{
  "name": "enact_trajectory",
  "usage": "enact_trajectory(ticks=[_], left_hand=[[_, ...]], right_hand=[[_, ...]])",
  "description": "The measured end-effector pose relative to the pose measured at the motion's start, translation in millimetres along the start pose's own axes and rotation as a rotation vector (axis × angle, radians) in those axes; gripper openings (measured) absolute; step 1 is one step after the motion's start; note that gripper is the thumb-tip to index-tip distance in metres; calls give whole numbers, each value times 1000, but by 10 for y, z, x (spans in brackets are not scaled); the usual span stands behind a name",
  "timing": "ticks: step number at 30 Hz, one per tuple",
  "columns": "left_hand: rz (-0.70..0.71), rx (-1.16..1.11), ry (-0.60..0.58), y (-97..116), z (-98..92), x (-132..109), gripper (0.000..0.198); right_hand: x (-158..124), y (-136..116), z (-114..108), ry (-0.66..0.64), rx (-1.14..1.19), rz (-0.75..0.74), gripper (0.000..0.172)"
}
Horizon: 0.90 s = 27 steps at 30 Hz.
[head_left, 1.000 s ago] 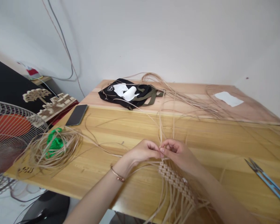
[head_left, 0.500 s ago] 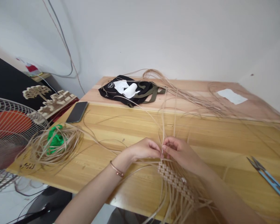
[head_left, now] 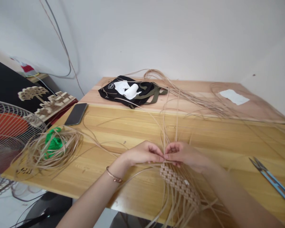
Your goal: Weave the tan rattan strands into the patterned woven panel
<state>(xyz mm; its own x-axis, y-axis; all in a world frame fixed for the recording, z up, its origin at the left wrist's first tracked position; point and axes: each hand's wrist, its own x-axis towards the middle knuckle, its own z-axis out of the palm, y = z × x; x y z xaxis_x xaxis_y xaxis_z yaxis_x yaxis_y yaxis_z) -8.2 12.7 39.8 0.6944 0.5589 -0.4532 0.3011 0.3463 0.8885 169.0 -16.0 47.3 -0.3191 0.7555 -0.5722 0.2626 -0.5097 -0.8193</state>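
A narrow woven strip point(head_left: 179, 185) of beige flat strands lies slantwise on the wooden table, with many loose ends fanning out from it. At its upper left end my left hand point(head_left: 146, 153) pinches a strand between thumb and fingertips. Facing it, my right hand point(head_left: 184, 155) pinches strands at the same spot, its fingertips nearly touching the left ones. Long upright strands point(head_left: 176, 120) rise from between the hands toward the back of the table. The exact crossing under the fingertips is hidden.
Blue-handled thread snips point(head_left: 272, 182) lie at the right. A coil of strands point(head_left: 68, 148) with a green wrapping point(head_left: 53, 144) sits at the left, near a phone point(head_left: 76, 114). Behind are a black bag point(head_left: 123, 99), a strand bundle point(head_left: 192, 98) and white paper point(head_left: 234, 96). A fan point(head_left: 11, 136) stands far left.
My right hand has lowered slightly, and its fingertips have come down closer to my left fingertips at the end of the woven strip. The whole view has shifted a little.
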Motion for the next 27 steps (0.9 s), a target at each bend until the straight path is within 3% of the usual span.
enact_trajectory(ticks=[14,21,27], left_hand=[[57,-49,-61,-53,-17,18,17],[89,23,-92,-88,-24,25,22],[100,33,-152,-98,-19,33,15]], right_hand=[[11,-6,1,-93,-64,-26,20],[9,-13,31,-74,-106,-9,17],[-6,-14,38,-56,-116,-4,15]])
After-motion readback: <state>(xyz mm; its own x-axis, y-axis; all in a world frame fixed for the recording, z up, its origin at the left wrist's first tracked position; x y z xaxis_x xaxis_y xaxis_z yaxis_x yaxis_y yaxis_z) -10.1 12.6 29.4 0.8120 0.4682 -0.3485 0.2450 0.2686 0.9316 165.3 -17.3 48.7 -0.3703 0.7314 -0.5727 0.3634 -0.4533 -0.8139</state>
